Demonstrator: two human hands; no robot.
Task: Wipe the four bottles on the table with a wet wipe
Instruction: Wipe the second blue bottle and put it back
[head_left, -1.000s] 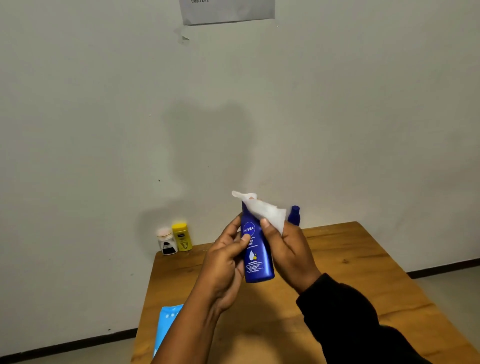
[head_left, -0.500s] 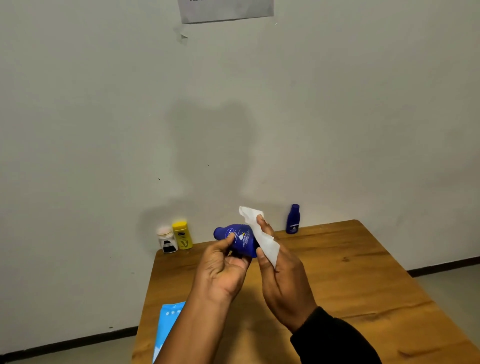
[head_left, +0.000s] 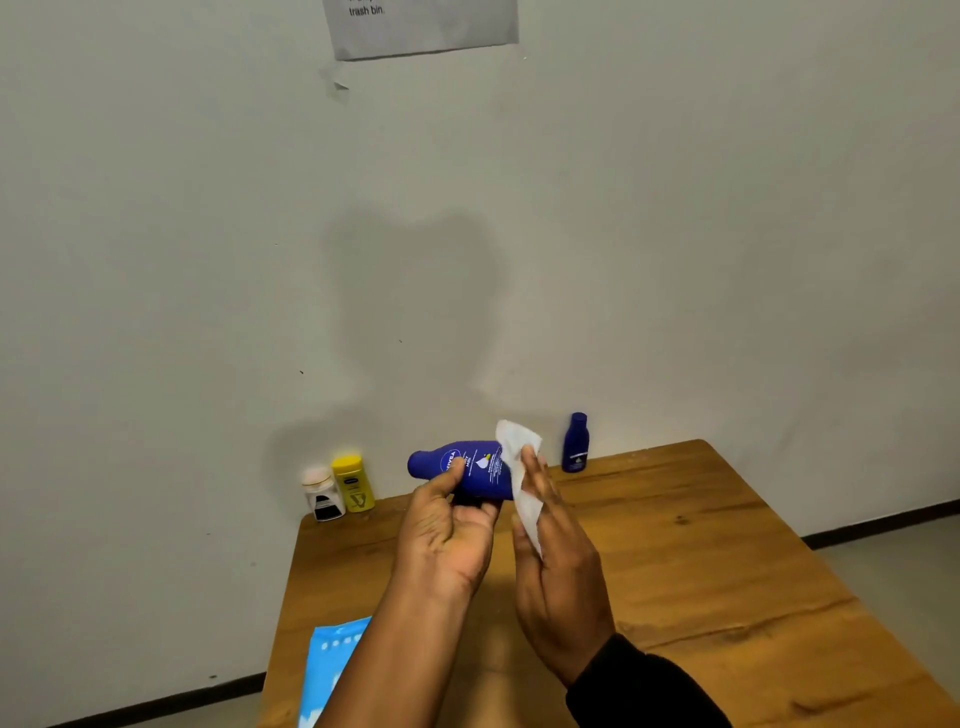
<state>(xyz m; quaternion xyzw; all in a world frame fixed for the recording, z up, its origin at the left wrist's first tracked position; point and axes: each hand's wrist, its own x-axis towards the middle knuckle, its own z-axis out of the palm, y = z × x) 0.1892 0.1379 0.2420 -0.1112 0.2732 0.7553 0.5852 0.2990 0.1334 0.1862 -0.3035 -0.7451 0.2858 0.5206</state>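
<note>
Bottle one mid-wipe, three still parked along the table's far edge

Left hand (head_left: 447, 540) grips the blue bottle (head_left: 467, 470) sideways above the table (head_left: 701, 561); right hand (head_left: 558, 577) presses the wipe (head_left: 519, 467) on its base. Can't tell if others are done.

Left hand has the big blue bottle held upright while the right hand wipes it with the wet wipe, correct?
Not upright. The head view shows the big blue bottle lying sideways, cap pointing left, in the left hand, while the right hand wipes it with the wet wipe.
</note>
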